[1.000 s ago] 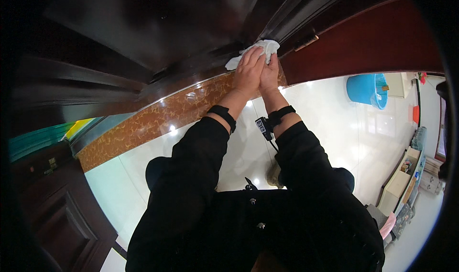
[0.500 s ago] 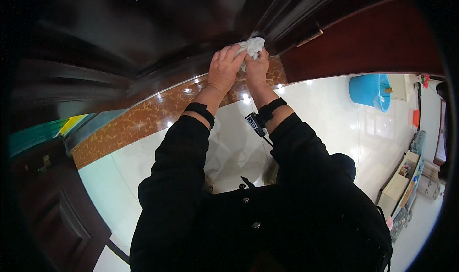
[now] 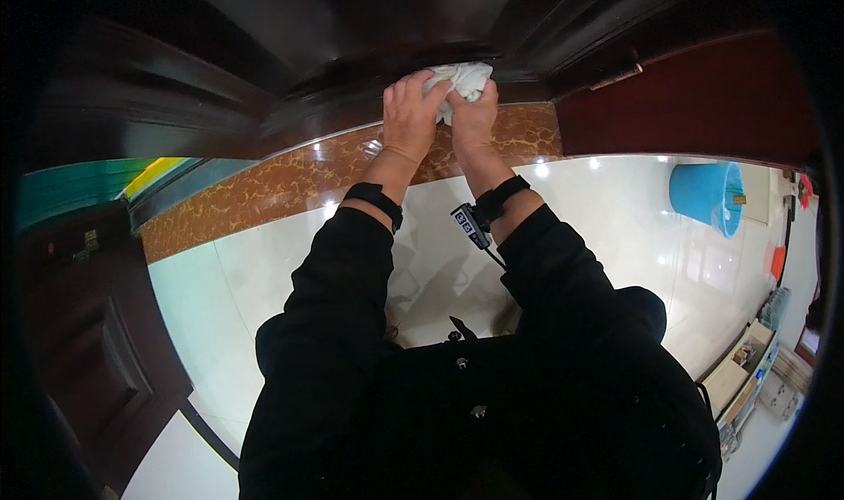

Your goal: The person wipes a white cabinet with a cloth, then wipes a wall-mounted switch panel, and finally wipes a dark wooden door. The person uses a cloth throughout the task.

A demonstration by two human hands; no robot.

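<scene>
A crumpled white cloth [image 3: 468, 78] is pressed against the lower edge of a dark brown, glossy door [image 3: 352, 25], just above a brown marbled threshold [image 3: 338, 155]. Both hands are on it, side by side. My left hand [image 3: 409, 120] has its fingers bent over the cloth's left side. On the right side, my right hand [image 3: 476, 117] grips it with the thumb against the bunched folds. Part of the fingers is hidden behind the cloth.
To the right of the door stands a reddish-brown panel [image 3: 686, 104] with a hinge [image 3: 617, 77]. A blue bin [image 3: 703, 197] rests on the pale tiled floor [image 3: 607, 210]. Another dark door leaf [image 3: 105, 342] is at left, and a low open drawer unit [image 3: 743, 368] at far right.
Both hands and the cloth have slid left along the door's lower edge, away from the hinge corner. The whole view has turned slightly too.
</scene>
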